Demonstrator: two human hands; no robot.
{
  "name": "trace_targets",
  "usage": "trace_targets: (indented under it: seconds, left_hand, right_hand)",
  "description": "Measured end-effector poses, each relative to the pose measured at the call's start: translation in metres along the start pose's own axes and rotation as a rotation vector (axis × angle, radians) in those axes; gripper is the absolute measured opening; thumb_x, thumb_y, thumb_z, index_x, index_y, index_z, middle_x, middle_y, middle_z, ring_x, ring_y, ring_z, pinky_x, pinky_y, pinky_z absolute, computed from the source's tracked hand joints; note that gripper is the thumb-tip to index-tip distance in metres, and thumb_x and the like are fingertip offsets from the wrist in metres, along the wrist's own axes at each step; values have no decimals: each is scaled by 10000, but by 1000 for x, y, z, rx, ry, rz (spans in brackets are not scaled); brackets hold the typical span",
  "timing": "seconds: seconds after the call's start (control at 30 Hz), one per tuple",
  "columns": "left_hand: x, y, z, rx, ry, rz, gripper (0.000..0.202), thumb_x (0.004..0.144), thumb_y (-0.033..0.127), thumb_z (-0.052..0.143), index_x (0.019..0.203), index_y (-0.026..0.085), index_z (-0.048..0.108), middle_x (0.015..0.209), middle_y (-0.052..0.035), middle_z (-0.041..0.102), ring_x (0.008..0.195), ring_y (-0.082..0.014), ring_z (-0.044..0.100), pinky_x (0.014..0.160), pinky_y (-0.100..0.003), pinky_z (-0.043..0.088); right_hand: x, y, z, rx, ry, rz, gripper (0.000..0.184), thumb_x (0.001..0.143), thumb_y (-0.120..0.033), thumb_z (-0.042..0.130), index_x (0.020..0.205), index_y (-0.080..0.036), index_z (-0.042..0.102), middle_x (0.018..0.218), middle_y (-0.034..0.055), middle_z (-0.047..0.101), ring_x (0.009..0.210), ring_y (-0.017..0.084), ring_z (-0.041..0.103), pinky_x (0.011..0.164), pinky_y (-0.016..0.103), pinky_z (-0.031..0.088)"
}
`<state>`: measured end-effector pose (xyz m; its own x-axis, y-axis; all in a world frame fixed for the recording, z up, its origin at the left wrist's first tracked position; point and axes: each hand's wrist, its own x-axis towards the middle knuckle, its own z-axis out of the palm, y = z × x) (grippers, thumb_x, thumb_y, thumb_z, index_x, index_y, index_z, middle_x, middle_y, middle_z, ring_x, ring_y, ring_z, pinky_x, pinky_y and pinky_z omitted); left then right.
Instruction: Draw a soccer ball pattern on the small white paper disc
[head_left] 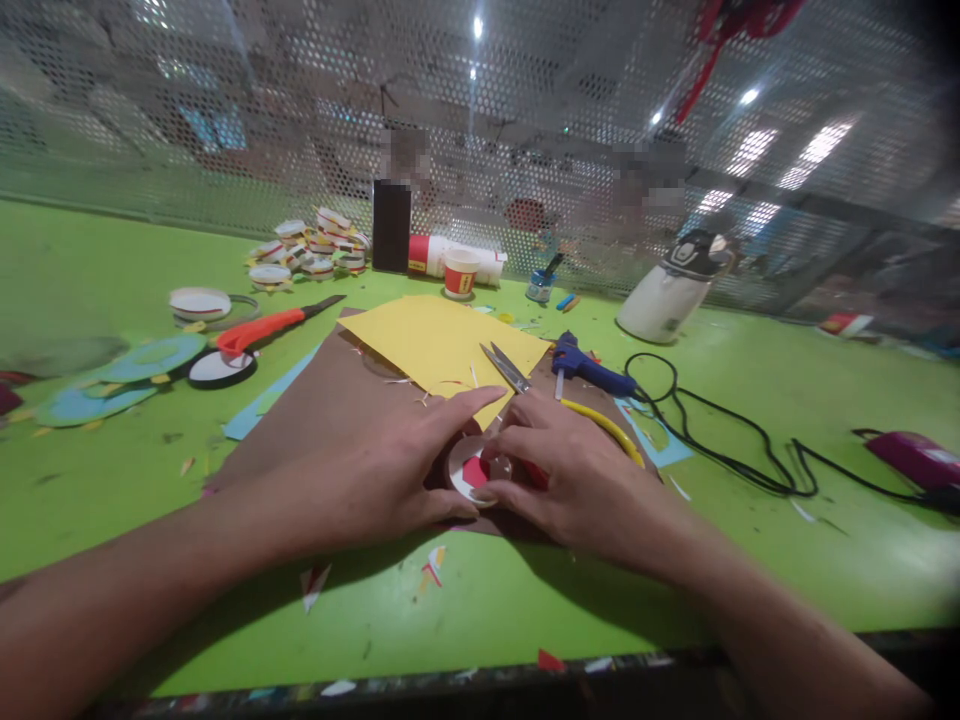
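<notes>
A small white paper cup base [456, 472] with a red patch [474, 471] on its face sits between the two hands, low in the middle of the view, over a brown sheet [300, 425] on the green table [337, 625]. The right hand [566, 465] has its thumb and forefinger closed on the right part of the base, while the left hand [405, 465] curves round the other side with thumb and forefinger spread; whether its hidden fingers grip, I cannot tell. Just beyond, scissors [512, 372] with a yellow handle lie partly behind the right hand, their blades over a yellow paper sheet [427, 335]. A blue glue gun [592, 370] with a black cord rests to the right, near a white kettle [656, 300]. An orange-handled cutter [262, 330] lies to the left, and at the back a red-and-white paper cup [460, 274] stands upright near a pile of white discs [319, 245]
</notes>
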<state>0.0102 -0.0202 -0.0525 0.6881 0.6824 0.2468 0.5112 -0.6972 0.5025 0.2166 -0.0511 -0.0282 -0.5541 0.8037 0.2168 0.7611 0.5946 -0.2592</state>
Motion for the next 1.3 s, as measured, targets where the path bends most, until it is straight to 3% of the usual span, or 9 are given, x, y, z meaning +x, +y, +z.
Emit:
trace_targets:
  seconds: [0.67, 0.77, 0.93, 1.1, 1.3]
  left_hand:
    - [2, 4, -2, -2, 10, 5, 737, 831, 459, 673, 1459, 310, 317, 1280, -65, 640, 1092, -256, 633, 895, -355, 502]
    - [1, 3, -1, 12, 20, 8, 754, 840, 467, 663, 1475, 322, 285, 1255, -60, 652, 1081, -252, 634, 891, -353, 495]
    - [0, 0, 0, -11, 6, -6, 644, 845, 509, 633, 1407, 323, 379, 1158, -34, 686, 978, -231, 659, 762, -314, 500]
    - [1, 3, -3, 1, -36, -69, 666, 831, 509, 641, 1411, 335, 365, 1199, -32, 669, 1020, -252, 646, 756, -331, 501]
    - [2, 2, -6, -55, -76, -144, 749, 809, 529, 658, 1447, 321, 326, 1127, -30, 695, 992, -252, 651, 785, -349, 508]
  right_hand:
    - [1, -1, 1, 3, 13, -8, 140, 877, -197, 617, 784, -138, 703, 830, 77, 597, 802, 190, 534, 674, 314, 421]
    - [-1, 0, -2, 15, 51, -14, 105, 868, -194, 633, 868, -156, 731, 830, 74, 608, 809, 199, 542, 675, 321, 415]
    - [-5, 6, -10, 73, 128, -66, 216, 908, -144, 551, 977, -209, 745, 866, 82, 603, 819, 206, 537, 701, 340, 414]
    - [-6, 8, -15, 50, 30, -69, 269, 954, -179, 484, 1066, -267, 713, 919, 78, 567, 845, 205, 522, 719, 345, 408]
    - [-9, 3, -15, -38, -73, -31, 259, 975, -226, 449, 985, -223, 708, 924, 80, 546, 877, 212, 492, 723, 356, 387]
